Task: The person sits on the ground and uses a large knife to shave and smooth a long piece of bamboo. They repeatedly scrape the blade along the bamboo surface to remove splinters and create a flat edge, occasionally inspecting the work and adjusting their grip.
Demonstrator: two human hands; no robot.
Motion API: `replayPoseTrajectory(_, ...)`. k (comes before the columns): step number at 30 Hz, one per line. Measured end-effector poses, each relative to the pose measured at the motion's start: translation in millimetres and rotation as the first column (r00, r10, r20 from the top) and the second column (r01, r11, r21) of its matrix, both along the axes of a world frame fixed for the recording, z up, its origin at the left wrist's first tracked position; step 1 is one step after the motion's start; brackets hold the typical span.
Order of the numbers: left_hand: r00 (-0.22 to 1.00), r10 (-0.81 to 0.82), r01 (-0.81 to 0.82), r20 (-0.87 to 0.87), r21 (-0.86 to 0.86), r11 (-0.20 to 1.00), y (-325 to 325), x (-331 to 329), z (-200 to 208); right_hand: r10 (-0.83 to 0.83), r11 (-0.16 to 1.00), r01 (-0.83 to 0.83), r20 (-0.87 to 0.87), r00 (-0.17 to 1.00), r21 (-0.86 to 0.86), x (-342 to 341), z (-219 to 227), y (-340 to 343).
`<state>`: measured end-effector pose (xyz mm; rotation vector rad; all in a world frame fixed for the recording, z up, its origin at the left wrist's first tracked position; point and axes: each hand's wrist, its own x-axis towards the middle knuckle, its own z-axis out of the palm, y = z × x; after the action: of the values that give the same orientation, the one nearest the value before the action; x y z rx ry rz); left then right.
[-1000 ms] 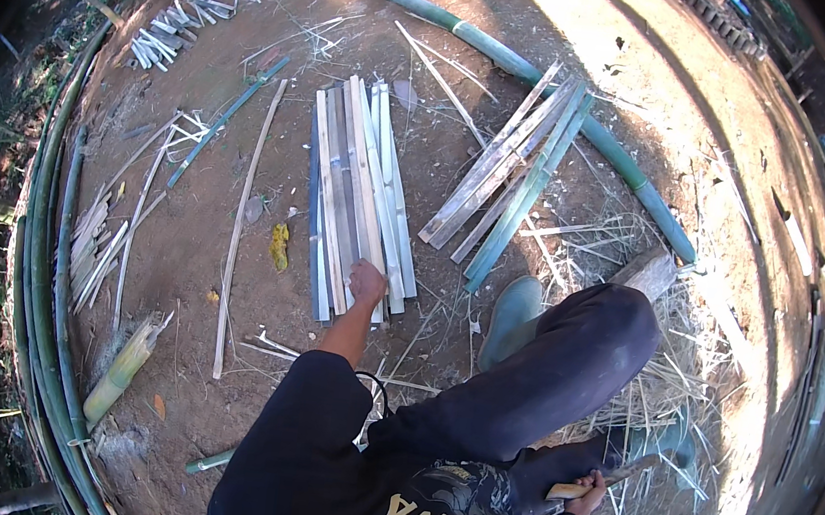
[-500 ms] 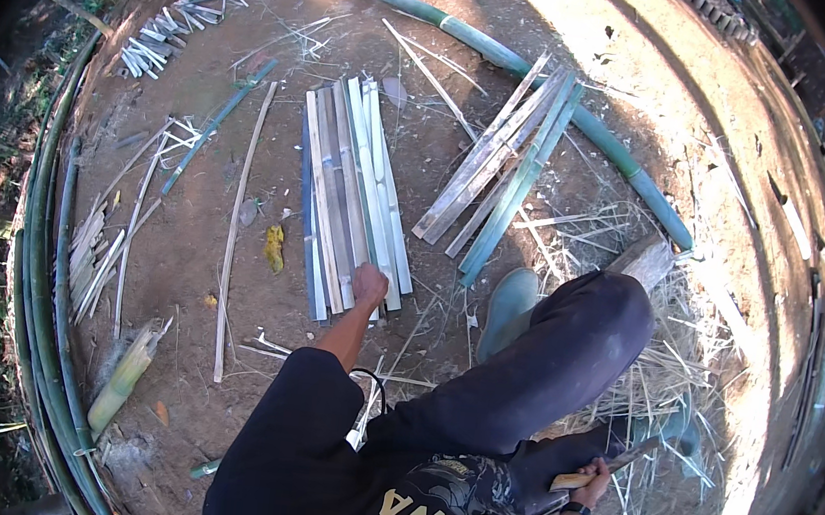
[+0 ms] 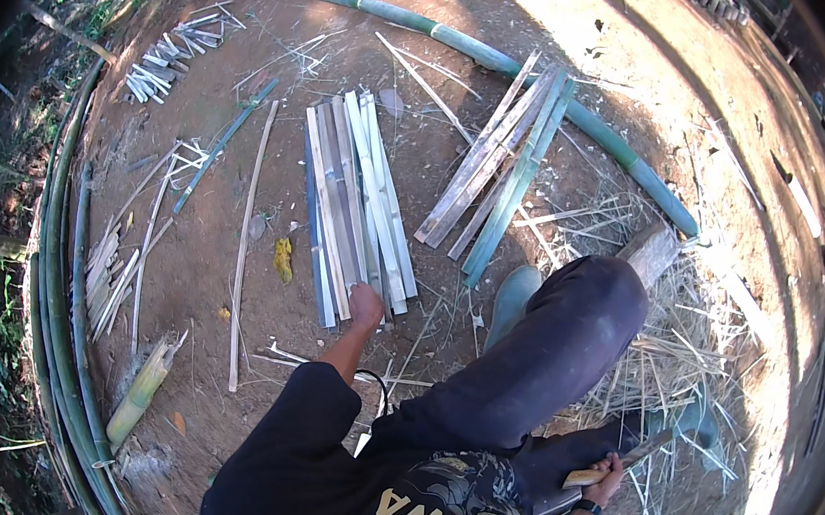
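A bundle of split bamboo strips (image 3: 357, 191), pale, brown and grey-green, lies side by side on the dirt in front of me. At the near end of these strips my left hand (image 3: 365, 306) is closed, with its fingers around the end of a strip and mostly hidden. Low at the right, my right hand (image 3: 602, 479) grips a machete (image 3: 586, 478) by its wooden handle. The blade points up and to the right, beside my bent leg.
Wider split bamboo pieces (image 3: 487, 170) lie right of the bundle, near a long green bamboo pole (image 3: 494, 60). Shavings (image 3: 673, 365) surround a wood block (image 3: 650, 250). At the left are long poles (image 3: 49, 320), a cut stump of bamboo (image 3: 145, 390) and piles of short pieces (image 3: 167, 61).
The whole view has shifted slightly. My left hand stays at the strips' near end, and the strips look slightly closer together at their far ends. The machete remains in my right hand.
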<state>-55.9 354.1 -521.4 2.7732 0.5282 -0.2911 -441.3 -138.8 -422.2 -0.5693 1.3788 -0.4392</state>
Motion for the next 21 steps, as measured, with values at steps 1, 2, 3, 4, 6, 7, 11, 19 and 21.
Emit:
replayPoseTrajectory(1,0.999,-0.011,0.008,0.038,0.060,0.998,-5,-1,3,0.001,1.000,-0.001,0.005,1.000,-0.006,-1,-1,0)
replayPoseTrajectory(2,0.991,-0.131,0.129,0.027,0.050,0.990,-11,-2,5,0.001,1.000,-0.001,0.009,1.000,-0.011,-1,-2,-1)
replayPoseTrajectory(3,0.968,-0.252,0.252,0.017,0.034,0.967,-23,-3,12,-0.008,1.000,0.008,0.009,1.000,-0.014,-3,-2,-2)
replayPoseTrajectory(4,0.932,-0.363,0.362,0.008,0.022,0.932,-30,-5,17,-0.009,1.000,0.009,0.010,1.000,-0.011,-3,-3,-3)
replayPoseTrajectory(6,0.852,-0.524,0.524,0.028,-0.053,0.850,-49,-7,21,-0.007,1.000,0.007,0.015,1.000,-0.001,-2,-5,-2)
replayPoseTrajectory(7,0.815,-0.577,0.578,0.045,-0.102,0.809,-61,-9,22,-0.008,1.000,0.008,0.017,1.000,0.001,-3,-4,-3)
replayPoseTrajectory(11,0.722,-0.688,0.681,0.071,-0.252,0.688,-83,-6,5,-0.006,1.000,0.006,0.011,1.000,-0.001,0,-3,-1)
replayPoseTrajectory(19,0.873,-0.487,0.446,0.022,-0.442,0.778,-110,49,-33,-0.083,0.996,0.082,0.045,0.996,0.027,-1,3,0)
replayPoseTrajectory(21,0.904,-0.424,0.405,0.055,-0.427,0.808,-118,63,-35,-0.120,0.992,0.113,0.113,0.986,0.059,-9,-2,-5)
